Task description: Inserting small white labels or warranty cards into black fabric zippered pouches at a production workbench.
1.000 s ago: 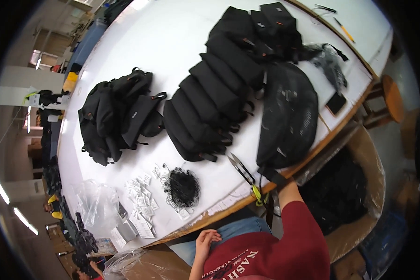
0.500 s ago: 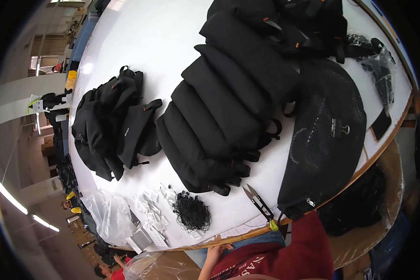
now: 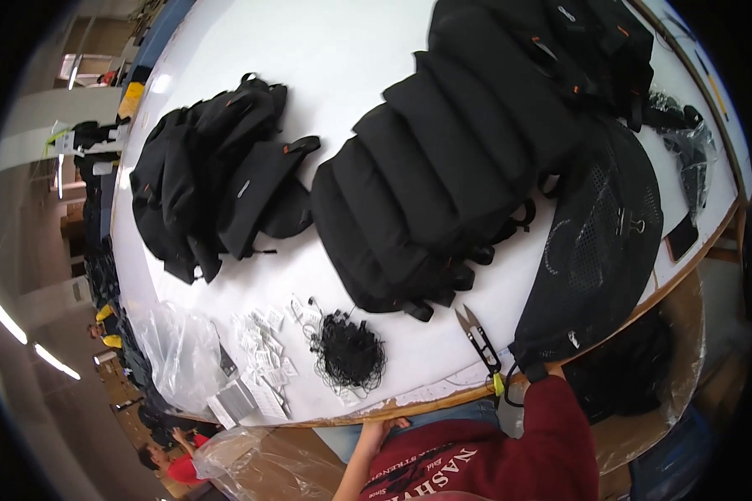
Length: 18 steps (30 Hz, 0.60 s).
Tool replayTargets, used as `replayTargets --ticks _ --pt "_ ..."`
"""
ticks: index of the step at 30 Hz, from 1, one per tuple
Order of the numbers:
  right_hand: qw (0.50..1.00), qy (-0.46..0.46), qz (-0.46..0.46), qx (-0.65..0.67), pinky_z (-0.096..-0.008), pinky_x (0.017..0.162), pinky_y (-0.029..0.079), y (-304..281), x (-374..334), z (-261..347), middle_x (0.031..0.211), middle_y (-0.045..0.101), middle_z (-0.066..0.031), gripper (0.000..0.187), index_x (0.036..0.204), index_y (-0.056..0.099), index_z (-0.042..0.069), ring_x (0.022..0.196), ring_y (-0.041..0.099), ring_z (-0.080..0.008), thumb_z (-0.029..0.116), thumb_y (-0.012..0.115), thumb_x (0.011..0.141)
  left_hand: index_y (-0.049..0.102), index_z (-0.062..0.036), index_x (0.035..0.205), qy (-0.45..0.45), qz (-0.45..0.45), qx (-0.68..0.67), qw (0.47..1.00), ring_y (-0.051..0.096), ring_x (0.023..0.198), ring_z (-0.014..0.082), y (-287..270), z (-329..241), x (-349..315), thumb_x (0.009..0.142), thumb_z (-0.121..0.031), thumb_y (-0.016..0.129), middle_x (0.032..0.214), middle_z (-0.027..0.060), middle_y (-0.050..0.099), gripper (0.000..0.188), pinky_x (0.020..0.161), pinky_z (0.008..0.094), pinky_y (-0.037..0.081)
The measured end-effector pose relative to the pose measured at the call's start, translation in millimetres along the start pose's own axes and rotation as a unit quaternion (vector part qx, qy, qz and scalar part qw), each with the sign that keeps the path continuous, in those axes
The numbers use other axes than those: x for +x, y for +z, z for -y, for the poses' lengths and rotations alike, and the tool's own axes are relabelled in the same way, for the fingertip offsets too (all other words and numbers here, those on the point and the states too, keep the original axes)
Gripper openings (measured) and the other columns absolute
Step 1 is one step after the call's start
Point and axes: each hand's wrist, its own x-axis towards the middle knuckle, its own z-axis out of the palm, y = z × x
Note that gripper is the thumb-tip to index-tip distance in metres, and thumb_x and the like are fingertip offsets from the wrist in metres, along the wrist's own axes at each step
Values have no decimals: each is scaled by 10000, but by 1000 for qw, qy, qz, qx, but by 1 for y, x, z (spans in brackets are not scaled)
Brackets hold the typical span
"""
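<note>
Black and perforated, a large curved mesh piece [image 3: 597, 259] lies toward the right side of the white surface [image 3: 342, 50], its narrow end at the near edge. A dark red sleeve [image 3: 557, 426] on the person's right arm reaches up to that end — the right hand is lost behind dark fabric, so I cannot tell what its fingers do. The left hand [image 3: 382, 430] is low by the wooden rim [image 3: 342, 420], near the waist; whether its fingers grip anything, I can't make out. Thread snips [image 3: 479, 342] rest just beside the mesh piece, blades pointing away from the person. To their left sit a tangle of black cords [image 3: 348, 355], scattered white tags [image 3: 263, 346] and a clear plastic bag [image 3: 175, 355]. Beyond — black padded bags [image 3: 434, 159], leaning in an overlapping row, with another black heap [image 3: 200, 175] to their left.
</note>
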Motion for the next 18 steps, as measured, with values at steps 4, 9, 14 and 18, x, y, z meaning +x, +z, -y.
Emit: replayTargets --ticks 4,9,14,18 --pt "998 -2 14 -64 -421 823 503 -32 -37 -4 1090 641 -180 344 1097 640 64 1021 608 -305 275 486 874 541 81 1134 17 19 -26 999 640 801 258 -8 16 5 981 -175 431 933 194 638 318 747 346 515" --pt "987 -5 48 -151 -422 828 502 -64 -100 9 1107 637 -190 342 1083 650 62 1041 603 -301 277 485 873 564 90 1082 86 56 -48 994 656 755 230 -14 23 6 963 -171 465 940 179 651 303 681 305 518" --pt "966 6 90 -242 -423 833 500 -100 -170 25 1123 632 -199 342 1068 660 60 1061 598 -296 278 484 872 605 84 1041 130 111 -60 983 656 739 195 -16 21 7 962 -199 486 913 144 661 316 679 274 524" --pt "942 18 97 -320 -424 837 499 -146 -206 59 1136 629 -207 342 1056 668 59 1077 594 -293 279 483 872 594 75 1084 152 149 -99 972 652 759 184 -21 23 8 962 -201 500 912 134 656 316 676 280 536"
